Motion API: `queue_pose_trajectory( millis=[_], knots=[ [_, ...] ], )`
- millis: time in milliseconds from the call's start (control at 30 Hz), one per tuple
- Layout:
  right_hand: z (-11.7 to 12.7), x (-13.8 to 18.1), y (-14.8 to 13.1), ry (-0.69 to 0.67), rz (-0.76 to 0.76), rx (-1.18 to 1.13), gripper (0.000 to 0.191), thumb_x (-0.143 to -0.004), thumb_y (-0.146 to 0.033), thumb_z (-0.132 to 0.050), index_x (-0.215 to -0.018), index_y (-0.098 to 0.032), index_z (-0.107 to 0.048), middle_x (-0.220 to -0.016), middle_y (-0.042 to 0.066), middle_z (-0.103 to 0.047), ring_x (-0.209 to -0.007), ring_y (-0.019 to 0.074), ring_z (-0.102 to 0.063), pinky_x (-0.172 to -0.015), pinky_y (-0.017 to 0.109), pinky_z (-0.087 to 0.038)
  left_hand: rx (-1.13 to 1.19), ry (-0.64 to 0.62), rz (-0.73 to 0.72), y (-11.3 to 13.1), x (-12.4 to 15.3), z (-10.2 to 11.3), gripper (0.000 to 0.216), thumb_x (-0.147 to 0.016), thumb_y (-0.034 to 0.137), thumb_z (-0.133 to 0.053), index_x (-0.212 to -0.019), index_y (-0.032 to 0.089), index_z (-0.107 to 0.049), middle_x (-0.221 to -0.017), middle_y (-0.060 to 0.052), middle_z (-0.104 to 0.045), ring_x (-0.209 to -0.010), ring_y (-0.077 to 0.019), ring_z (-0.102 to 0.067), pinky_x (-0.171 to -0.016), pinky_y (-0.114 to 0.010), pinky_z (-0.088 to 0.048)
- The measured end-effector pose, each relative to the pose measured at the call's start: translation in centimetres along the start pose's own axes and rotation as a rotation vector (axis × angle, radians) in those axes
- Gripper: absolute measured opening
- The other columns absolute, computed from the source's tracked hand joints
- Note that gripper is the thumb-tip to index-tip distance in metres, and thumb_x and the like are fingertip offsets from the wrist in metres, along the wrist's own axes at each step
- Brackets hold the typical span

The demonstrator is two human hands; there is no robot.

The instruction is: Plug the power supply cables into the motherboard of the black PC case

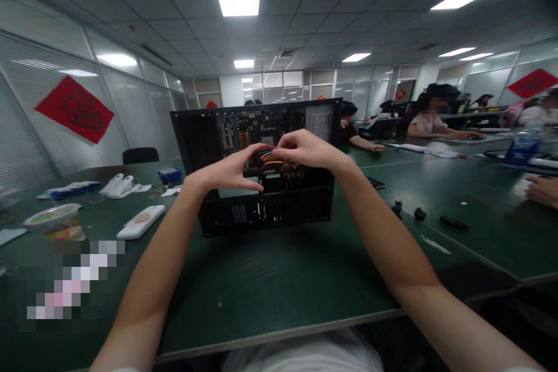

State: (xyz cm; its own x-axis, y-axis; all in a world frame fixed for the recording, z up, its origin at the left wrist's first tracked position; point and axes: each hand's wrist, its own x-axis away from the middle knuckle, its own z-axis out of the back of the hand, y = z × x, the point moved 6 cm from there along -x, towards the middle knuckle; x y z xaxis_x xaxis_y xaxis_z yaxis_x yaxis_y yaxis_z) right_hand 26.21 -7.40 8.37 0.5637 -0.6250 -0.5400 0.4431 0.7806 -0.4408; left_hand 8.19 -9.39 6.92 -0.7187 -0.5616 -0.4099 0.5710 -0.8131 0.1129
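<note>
A black computer case [265,212] stands on the green table in front of me, its open side facing me. Inside it the motherboard [261,122] shows at the top, and a power supply [319,123] with a pale label sits at the upper right. A bundle of red, yellow, black and green cables [267,161] arches across the middle. My right hand [307,150] pinches this bundle from the right, fingers bent over it. At the bundle's left end is my left hand [231,171], its fingertips at the cables and its thumb stretched out well below.
On the left lie a white power bank-like object [142,222], a plastic cup [56,222] and a small blue box [169,175]. Small black parts [453,222] and a water bottle [521,148] are on the right. Other people [429,119] sit beyond; a co-worker's hand [543,190] rests at the right edge.
</note>
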Motion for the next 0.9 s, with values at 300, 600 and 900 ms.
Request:
queue_pose_trajectory(
  millis=[300, 600, 900],
  knots=[
    [-1.5, 0.8, -1.6, -0.155, 0.010, -0.002, 0.045, -0.092, -0.056, -0.058, -0.084, -0.013, -0.068, -0.071, 0.002, -0.064, -0.062, 0.0111, -0.052, -0.056, 0.024, -0.031, -0.106, 0.148, -0.045, 1.5, -0.2, 1.2, 0.066, -0.086, 0.038, -0.072, -0.145, 0.017, -0.050, -0.121, -0.011, -0.069, -0.096, -0.0213, -0.069, -0.085, -0.032, -0.054],
    [-2.0, 0.3, -1.4, -0.096, 0.037, 0.001, 0.048, -0.093, -0.055, -0.057, -0.084, -0.011, -0.072, -0.074, 0.004, -0.065, -0.067, 0.0125, -0.052, -0.059, 0.026, -0.031, -0.099, 0.109, 0.014, 1.1, 0.0, 1.2, 0.064, -0.090, 0.040, -0.070, -0.146, 0.016, -0.049, -0.079, 0.000, -0.066, -0.068, -0.0148, -0.060, -0.066, -0.026, -0.047],
    [-2.4, -0.1, -1.1, -0.089, 0.046, -0.048, 0.048, -0.095, -0.053, -0.051, -0.079, -0.012, -0.070, -0.070, 0.003, -0.061, -0.066, 0.0122, -0.050, -0.059, 0.026, -0.031, -0.242, 0.211, -0.018, 0.7, -0.2, 1.3, 0.063, -0.090, 0.038, -0.072, -0.146, 0.016, -0.052, -0.084, -0.002, -0.068, -0.072, -0.0157, -0.064, -0.070, -0.027, -0.049]
  ],
)
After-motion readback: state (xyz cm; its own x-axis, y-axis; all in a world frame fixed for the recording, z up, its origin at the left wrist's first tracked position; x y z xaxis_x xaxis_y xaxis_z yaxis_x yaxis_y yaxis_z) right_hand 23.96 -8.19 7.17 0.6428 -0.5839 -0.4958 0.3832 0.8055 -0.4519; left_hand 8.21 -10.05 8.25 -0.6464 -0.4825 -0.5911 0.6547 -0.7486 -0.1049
